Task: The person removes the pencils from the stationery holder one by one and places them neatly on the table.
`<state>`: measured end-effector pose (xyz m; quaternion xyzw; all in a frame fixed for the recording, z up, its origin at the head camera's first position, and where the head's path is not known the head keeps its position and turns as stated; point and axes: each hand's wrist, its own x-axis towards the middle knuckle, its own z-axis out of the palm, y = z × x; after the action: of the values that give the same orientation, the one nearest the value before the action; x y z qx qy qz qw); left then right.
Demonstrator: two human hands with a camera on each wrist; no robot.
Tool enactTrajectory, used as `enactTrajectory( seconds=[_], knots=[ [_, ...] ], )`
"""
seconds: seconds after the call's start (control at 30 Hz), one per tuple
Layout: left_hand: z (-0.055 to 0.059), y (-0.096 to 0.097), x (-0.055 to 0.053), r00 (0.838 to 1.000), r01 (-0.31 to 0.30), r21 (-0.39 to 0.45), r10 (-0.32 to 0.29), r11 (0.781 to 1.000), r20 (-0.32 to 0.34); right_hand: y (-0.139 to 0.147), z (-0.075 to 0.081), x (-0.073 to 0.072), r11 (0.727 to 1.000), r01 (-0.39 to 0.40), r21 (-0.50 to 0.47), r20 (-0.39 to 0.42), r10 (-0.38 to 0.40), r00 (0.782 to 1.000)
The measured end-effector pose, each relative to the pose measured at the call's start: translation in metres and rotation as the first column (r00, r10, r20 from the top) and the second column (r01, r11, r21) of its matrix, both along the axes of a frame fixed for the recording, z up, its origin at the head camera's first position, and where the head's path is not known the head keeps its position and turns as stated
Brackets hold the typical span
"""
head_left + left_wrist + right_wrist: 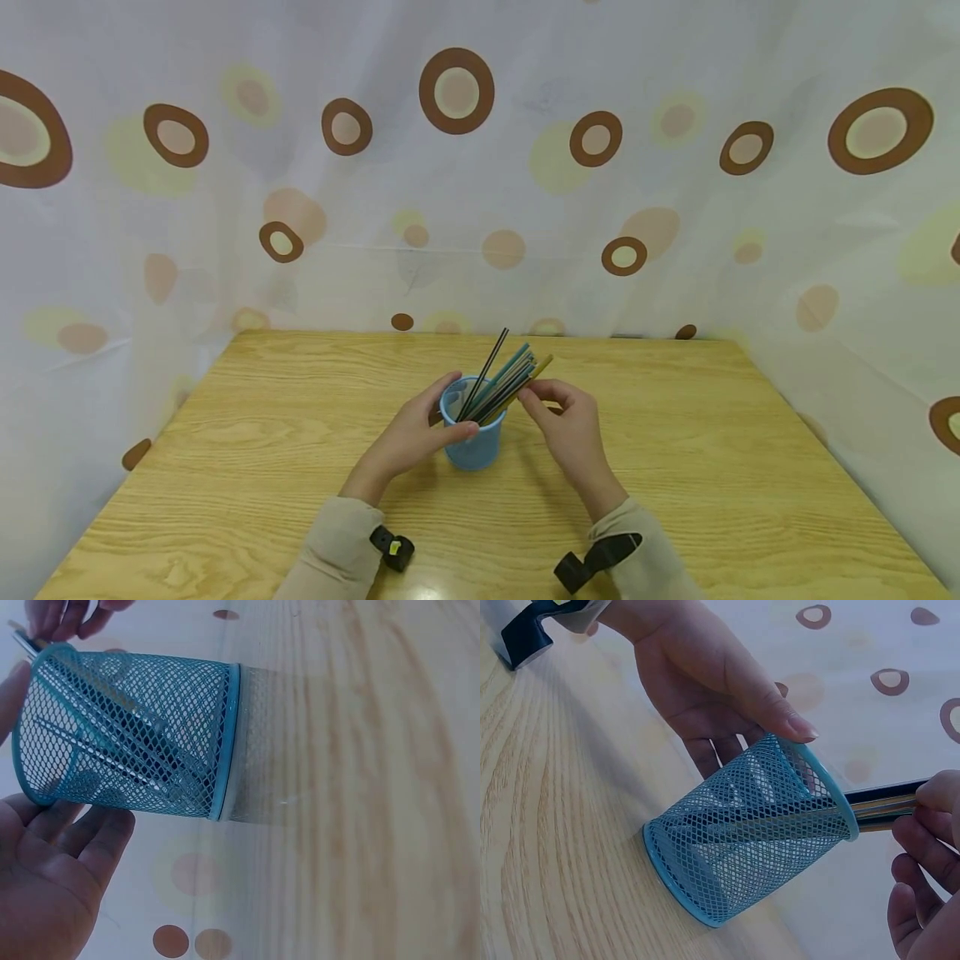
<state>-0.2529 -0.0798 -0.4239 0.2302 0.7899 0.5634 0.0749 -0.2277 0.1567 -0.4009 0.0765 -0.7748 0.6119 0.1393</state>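
A light blue mesh pen holder (pixel 474 451) stands on the wooden table with a bundle of pencils (pixel 513 377) leaning over its right rim. Two thin dark sticks (pixel 491 357) rise from it a little apart from the bundle. My left hand (pixel 408 429) holds the pen holder near the top, thumb at the near rim and fingers round the far side. At the right rim my right hand (pixel 567 423) pinches pencils between thumb and index finger. In the right wrist view, the pencils' lower ends (pixel 727 829) show through the mesh.
The wooden table (pixel 300 400) spreads out on both sides of the pen holder. Behind it hangs a white curtain (pixel 420 192) with brown and beige round patterns. Black straps with small devices (pixel 600 560) sit on both sleeved wrists.
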Motion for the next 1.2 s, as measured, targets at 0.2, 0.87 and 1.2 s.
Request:
enactTrajectory(
  seconds=[0.2, 0.87, 1.2],
  knots=[
    [0.009, 0.002, 0.005, 1.000, 0.003, 0.010, -0.004, 1.000, 0.022, 0.002, 0.004, 0.001, 1.000, 0.010, -0.007, 0.003, -0.010, 1.000],
    [0.031, 0.001, 0.020, 1.000, 0.001, -0.010, -0.001, 1.000, 0.030, 0.010, 0.015, 0.001, 0.994, 0.051, -0.093, 0.013, -0.050, 0.999],
    [0.026, 0.001, 0.016, 1.000, -0.001, -0.016, 0.001, 1.000, 0.021, 0.014, 0.020, 0.001, 0.990, 0.064, -0.124, -0.016, -0.066, 0.998]
  ],
)
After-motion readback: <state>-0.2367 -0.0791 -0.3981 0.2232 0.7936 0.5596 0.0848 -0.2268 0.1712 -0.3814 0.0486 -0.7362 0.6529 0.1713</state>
